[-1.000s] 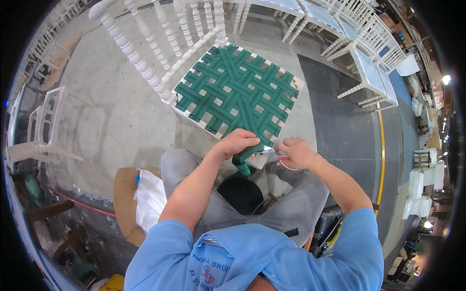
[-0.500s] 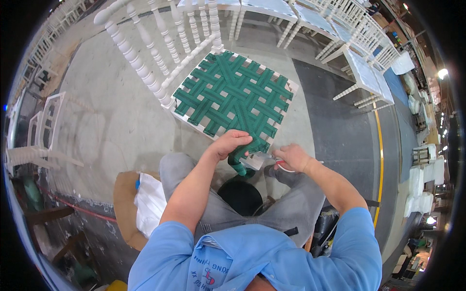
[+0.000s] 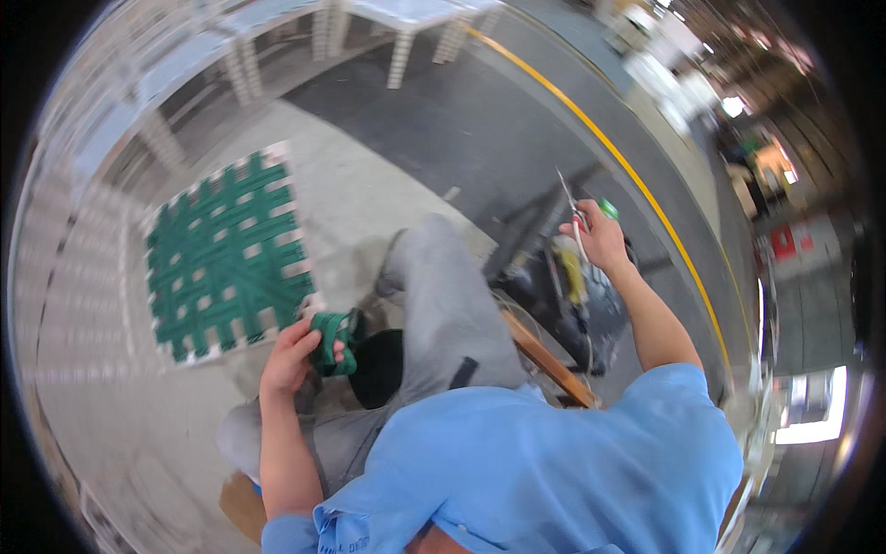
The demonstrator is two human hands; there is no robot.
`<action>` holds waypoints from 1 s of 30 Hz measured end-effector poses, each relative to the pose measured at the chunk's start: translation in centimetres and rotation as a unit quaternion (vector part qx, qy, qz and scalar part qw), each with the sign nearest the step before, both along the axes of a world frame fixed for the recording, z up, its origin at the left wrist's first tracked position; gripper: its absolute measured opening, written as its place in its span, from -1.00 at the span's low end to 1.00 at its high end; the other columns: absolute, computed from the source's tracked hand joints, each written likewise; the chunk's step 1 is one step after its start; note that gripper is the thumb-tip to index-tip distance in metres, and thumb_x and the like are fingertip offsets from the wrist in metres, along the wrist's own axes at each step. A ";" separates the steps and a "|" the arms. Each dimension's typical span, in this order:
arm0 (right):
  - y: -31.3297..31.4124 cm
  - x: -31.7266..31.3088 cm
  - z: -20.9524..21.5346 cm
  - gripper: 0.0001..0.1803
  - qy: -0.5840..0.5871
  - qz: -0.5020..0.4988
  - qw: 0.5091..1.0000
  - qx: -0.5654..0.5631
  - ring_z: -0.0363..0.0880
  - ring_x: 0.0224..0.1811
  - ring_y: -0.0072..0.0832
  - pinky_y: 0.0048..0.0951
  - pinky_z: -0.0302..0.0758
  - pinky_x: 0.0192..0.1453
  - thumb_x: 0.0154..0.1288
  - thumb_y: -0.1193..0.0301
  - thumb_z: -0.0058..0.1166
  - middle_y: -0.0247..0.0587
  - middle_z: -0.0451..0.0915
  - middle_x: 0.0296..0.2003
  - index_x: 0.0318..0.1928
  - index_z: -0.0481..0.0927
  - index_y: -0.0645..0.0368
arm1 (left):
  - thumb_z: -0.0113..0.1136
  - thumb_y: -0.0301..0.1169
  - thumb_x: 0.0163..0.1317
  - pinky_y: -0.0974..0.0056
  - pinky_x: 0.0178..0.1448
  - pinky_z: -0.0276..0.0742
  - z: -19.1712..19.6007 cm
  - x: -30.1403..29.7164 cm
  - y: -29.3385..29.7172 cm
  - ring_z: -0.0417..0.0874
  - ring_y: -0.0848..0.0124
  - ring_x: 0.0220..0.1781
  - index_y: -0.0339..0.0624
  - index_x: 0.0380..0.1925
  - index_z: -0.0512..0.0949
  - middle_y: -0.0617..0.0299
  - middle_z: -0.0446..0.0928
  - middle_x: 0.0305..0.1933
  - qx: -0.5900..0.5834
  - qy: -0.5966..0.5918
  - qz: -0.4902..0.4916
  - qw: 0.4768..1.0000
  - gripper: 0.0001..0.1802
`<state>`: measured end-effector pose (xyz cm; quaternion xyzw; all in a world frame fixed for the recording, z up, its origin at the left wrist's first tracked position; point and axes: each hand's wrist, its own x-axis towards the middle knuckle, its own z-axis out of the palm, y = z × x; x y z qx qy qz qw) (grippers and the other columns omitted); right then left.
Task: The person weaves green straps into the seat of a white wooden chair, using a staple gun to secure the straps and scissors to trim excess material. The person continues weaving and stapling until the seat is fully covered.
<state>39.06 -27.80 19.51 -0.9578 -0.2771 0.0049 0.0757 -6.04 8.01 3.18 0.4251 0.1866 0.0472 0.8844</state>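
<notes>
Your left hand [image 3: 291, 355] grips a rolled-up bundle of green webbing strap [image 3: 332, 342], with your fingers curled around it. The bundle sits just beside the near corner of the square chair seat woven from green straps on a white frame [image 3: 226, 258]. That seat lies on the grey concrete floor [image 3: 369, 175], to your left.

Your right hand [image 3: 598, 238] is held up and out to your right side, well apart from the seat. It is clenched around a thin metal tool with a long pointed tip [image 3: 568, 198] that sticks upward. A small green thing [image 3: 607, 209] shows just behind your fingers; it is too small to tell what it is.

You wear a light blue shirt [image 3: 544, 462] and grey trousers [image 3: 443, 286]. A brown wooden bar [image 3: 544, 360] runs under your right arm. A yellow painted line [image 3: 637, 175] curves across the dark floor past your right hand. White wooden chair frames [image 3: 406, 28] stand at the far edge, blurred.
</notes>
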 end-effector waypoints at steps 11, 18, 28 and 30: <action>-23.4 -7.0 -10.4 -0.42 0.033 -0.177 0.983 -0.038 0.63 0.23 0.08 -0.02 0.56 0.27 0.32 0.34 0.33 0.03 0.68 0.14 0.34 0.54 -0.04 | 0.08 -0.37 0.62 -0.19 0.30 0.67 3.4 3.5 -1.0 0.75 0.00 0.11 -0.24 0.27 0.52 -0.07 0.71 0.13 -0.073 -0.105 0.238 0.963 -0.68; -17.0 -2.3 -9.2 -0.44 -0.006 -0.042 0.995 -0.094 0.64 0.15 0.03 -0.08 0.58 0.24 0.18 0.55 0.31 0.03 0.62 0.08 0.25 0.67 0.13 | 0.07 -0.34 0.64 -0.20 0.33 0.70 9.9 2.9 -1.8 0.78 -0.08 0.12 -0.31 0.27 0.48 -0.07 0.71 0.15 -0.064 -0.118 0.346 0.928 -0.65; 19.7 -17.5 -7.2 -0.32 0.423 0.490 0.736 0.198 0.62 0.29 -0.14 -0.17 0.54 0.35 0.26 0.33 0.48 -0.11 0.66 0.21 0.38 0.54 0.08 | -0.02 -0.37 0.68 -0.15 0.29 0.75 17.9 5.4 -5.8 0.77 -0.09 0.16 -0.39 0.26 0.49 -0.12 0.68 0.19 -0.053 -0.127 0.345 0.929 -0.65; 22.5 -21.1 -7.4 -0.59 0.485 0.507 0.697 0.146 0.68 0.10 -0.26 -0.25 0.57 0.19 0.40 0.32 0.37 -0.20 0.73 0.00 0.18 0.64 0.15 | -0.02 -0.36 0.68 -0.17 0.28 0.75 18.6 4.3 -6.1 0.75 -0.10 0.21 -0.41 0.25 0.49 -0.10 0.68 0.19 -0.025 -0.153 0.361 0.920 -0.64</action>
